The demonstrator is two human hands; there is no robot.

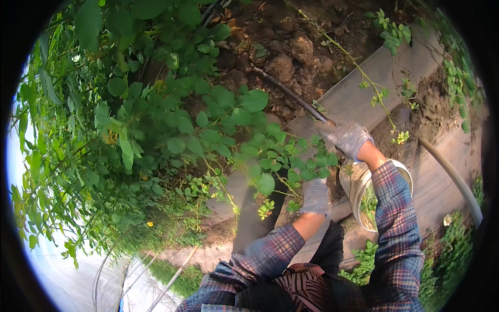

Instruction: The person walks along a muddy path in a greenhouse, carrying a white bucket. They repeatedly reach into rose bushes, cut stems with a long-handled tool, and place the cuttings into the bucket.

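Observation:
My right hand (347, 138), in a grey knit glove, grips a dark metal rod or tool shaft (290, 93). The shaft slants up and left, its far end meeting the loose brown soil (286, 64). My left hand (315, 197), gloved alike, is lower and nearer my body. Rose-like leaves (273, 163) cover its fingers, so whether they hold a stem or the tool is unclear. Beneath my right forearm a whitish bucket (353, 183) sits tilted, with some green plant matter visible inside its rim.
Dense leafy bushes (128, 117) fill the left. A grey sheet or board strip (358, 95) crosses the soil at upper right, with a long thin stem (347, 54) arching above it. A pale curved hose or pipe (454, 179) lies at the right. Poles (175, 275) lean at lower left.

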